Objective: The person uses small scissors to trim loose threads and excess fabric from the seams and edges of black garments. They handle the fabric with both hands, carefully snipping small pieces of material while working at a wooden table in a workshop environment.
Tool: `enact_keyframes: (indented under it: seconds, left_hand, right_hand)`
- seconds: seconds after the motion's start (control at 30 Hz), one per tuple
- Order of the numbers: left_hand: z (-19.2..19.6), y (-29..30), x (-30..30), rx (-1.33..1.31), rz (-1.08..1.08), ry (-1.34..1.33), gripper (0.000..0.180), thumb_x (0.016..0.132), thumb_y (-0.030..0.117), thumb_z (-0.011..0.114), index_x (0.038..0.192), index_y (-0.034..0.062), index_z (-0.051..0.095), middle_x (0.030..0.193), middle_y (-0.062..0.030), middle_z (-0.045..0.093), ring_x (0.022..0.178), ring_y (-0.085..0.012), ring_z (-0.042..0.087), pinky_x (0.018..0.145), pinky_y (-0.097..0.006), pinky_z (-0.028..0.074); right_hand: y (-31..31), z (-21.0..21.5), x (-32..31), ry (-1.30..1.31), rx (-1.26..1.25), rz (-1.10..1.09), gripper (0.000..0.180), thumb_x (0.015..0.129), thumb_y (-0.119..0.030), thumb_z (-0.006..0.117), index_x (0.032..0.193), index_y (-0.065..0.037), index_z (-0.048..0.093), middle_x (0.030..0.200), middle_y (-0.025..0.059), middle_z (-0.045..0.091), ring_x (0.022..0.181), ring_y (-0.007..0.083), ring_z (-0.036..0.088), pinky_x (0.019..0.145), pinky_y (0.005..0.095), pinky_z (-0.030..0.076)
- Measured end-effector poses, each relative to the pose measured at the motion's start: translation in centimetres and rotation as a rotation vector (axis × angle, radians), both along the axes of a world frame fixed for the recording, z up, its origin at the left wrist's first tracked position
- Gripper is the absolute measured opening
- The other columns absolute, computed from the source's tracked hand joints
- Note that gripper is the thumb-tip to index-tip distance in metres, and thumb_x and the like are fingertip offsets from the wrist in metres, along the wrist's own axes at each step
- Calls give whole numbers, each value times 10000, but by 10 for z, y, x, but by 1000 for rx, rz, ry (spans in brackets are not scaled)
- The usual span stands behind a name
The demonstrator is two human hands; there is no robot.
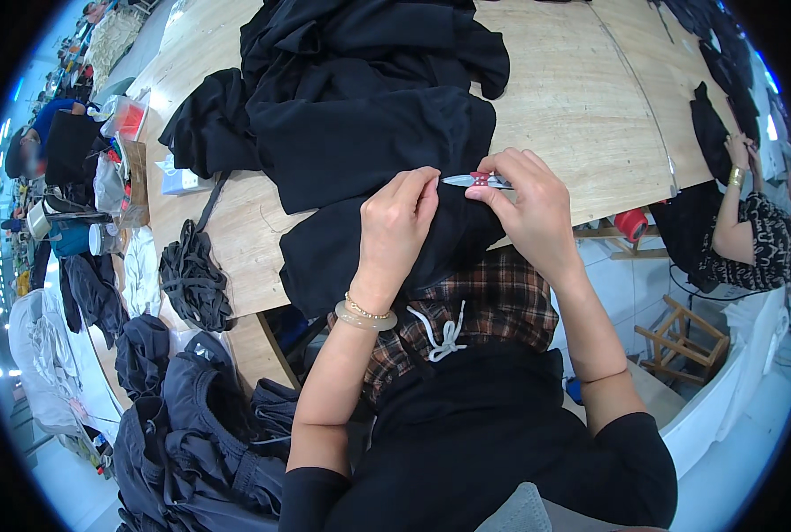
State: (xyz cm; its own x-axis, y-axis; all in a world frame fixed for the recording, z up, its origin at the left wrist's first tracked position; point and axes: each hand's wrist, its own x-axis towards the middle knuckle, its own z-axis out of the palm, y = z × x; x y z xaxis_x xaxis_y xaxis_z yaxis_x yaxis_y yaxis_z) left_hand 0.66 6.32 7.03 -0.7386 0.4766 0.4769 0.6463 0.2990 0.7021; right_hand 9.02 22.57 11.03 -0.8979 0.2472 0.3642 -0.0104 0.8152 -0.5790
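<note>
In front of my body, my right hand (pixel 537 208) grips small thread snips (pixel 459 180) with silver blades and a red part. The blades point left, toward my left hand (pixel 394 220). My left thumb and fingers are pinched together just beside the blade tips; whatever they hold is too small to make out. Both hands are over the near part of a black garment (pixel 369 142), which lies in folds on the pale wooden table (pixel 573 106) and reaches down toward my lap.
A bundle of black straps (pixel 193 282) and a small white box (pixel 181 180) lie on the left. Dark garments (pixel 209 426) are heaped at lower left. Rightward are a red round object (pixel 630 224), a wooden stool (pixel 684 340) and another person (pixel 750 235) handling black cloth.
</note>
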Motion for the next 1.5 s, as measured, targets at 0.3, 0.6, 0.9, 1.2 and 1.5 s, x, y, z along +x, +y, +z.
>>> enact_keyframes:
  seconds: [0.3, 0.6, 0.9, 1.2, 1.5]
  left_hand:
    - [2, -1, 0, -10, 14, -43, 94, 881, -1, 698, 974, 2, 706, 825, -111, 718, 659, -186, 699, 616, -277, 540]
    - [0, -2, -1, 27, 32, -145, 97, 905, 16, 690, 997, -6, 711, 827, -106, 733, 668, -143, 708, 615, -251, 533]
    - [3, -3, -1, 12, 25, -154, 102, 909, 14, 687, 1004, -11, 713, 833, -109, 736, 694, -150, 723, 633, -249, 544]
    - [6, -5, -3, 75, -64, -248, 131, 913, 10, 681, 1034, -27, 712, 934, -95, 738, 824, -156, 736, 697, -257, 567]
    - [1, -6, -5, -28, -14, -85, 98, 886, 0, 696, 982, -6, 713, 870, -105, 712, 693, -197, 692, 637, -279, 537]
  right_hand:
    - [0, -10, 0, 25, -113, -36, 231, 803, -223, 777, 892, -42, 665, 833, 48, 661, 801, 242, 625, 694, 356, 488]
    - [5, -9, 1, 58, -52, 11, 233, 794, -216, 784, 901, -44, 669, 834, 42, 664, 796, 239, 625, 695, 349, 490]
    - [3, -10, 1, 69, -72, 2, 225, 790, -209, 784, 892, -44, 670, 824, 45, 656, 790, 235, 621, 677, 344, 485]
    - [9, -8, 2, 18, -86, -34, 253, 797, -236, 785, 902, -38, 667, 843, 68, 668, 816, 258, 638, 697, 357, 492]
    - [5, -10, 0, -2, -79, 3, 247, 799, -231, 780, 891, -38, 655, 842, 61, 662, 821, 257, 636, 700, 361, 489]
